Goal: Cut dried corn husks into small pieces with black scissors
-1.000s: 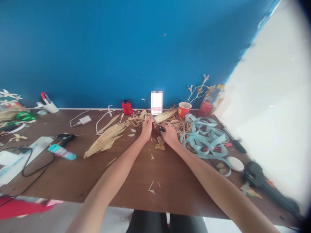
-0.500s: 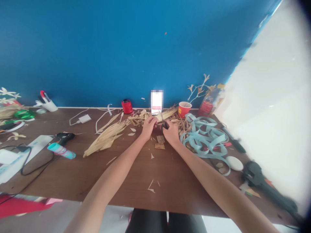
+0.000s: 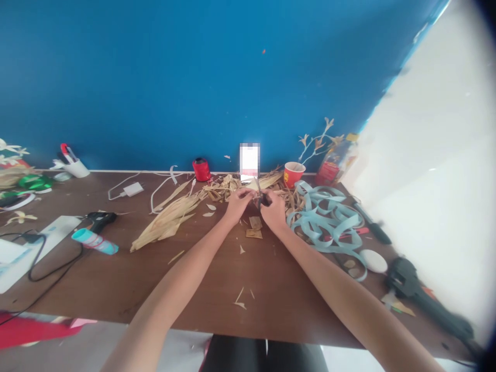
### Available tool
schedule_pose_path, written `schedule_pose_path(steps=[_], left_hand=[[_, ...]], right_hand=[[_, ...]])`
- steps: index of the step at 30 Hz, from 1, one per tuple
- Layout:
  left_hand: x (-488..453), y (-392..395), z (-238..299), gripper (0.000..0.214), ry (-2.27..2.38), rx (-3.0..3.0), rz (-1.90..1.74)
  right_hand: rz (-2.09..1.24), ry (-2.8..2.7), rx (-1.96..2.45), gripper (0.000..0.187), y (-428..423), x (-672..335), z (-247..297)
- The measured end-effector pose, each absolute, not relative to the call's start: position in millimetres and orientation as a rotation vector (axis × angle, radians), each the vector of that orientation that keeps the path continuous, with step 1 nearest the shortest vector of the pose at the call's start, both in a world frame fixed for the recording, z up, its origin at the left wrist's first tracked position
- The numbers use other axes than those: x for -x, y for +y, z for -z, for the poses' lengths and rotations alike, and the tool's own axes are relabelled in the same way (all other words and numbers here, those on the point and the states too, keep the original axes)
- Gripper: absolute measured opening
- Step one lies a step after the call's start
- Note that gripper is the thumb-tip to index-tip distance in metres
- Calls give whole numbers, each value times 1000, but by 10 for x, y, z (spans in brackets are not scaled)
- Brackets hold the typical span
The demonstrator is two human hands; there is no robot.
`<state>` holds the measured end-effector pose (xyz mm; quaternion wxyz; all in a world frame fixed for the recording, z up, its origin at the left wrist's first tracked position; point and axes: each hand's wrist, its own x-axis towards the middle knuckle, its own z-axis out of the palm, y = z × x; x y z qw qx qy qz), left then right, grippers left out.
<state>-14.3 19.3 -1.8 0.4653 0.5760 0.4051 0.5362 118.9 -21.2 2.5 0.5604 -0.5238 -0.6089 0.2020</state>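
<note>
My right hand (image 3: 273, 209) grips a pair of dark-handled scissors (image 3: 264, 200), their blades pointing up and away from me. Close beside them, the fingers of my left hand (image 3: 237, 203) are pinched together near the blades; whatever is between them is too small to make out. Behind both hands lies a heap of dry corn husks (image 3: 227, 187). A bigger bundle of pale husk (image 3: 165, 225) rests to the left. Two small brown squares (image 3: 254, 233) lie on the table just below the hands.
Tangled light-blue ribbon (image 3: 329, 219) spreads at the right, by a red paper cup (image 3: 293, 175). A glue gun (image 3: 411, 281) lies far right, another (image 3: 101, 219) at left near a blue roll (image 3: 95, 241). A phone with a bright screen (image 3: 249, 161) leans on the wall.
My left hand has shifted its fingertips slightly right, nearer the scissors. My right hand stays almost in place, still around the handles.
</note>
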Motion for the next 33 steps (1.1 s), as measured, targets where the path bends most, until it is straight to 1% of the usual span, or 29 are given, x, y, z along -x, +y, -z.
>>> schedule_pose_path(steps=[6, 14, 23, 29, 33], left_hand=[[152, 193, 21, 25, 943, -1459, -1270], [118, 201, 34, 25, 941, -1618, -1075], [136, 227, 75, 27, 1030, -1769, -1094], [136, 222, 66, 22, 1037, -1834, -1129], [134, 210, 57, 26, 1013, -1817, -1108]], right_hand=[[-544, -1371, 1214, 38, -201, -1163, -1], [-367, -1272, 1249, 43, -262, -1184, -73], [-370, -1269, 1279, 44, -257, -1185, -57], [-344, -1305, 1332, 45, -286, -1175, -75], [-341, -1286, 1406, 46, -296, -1176, -85]])
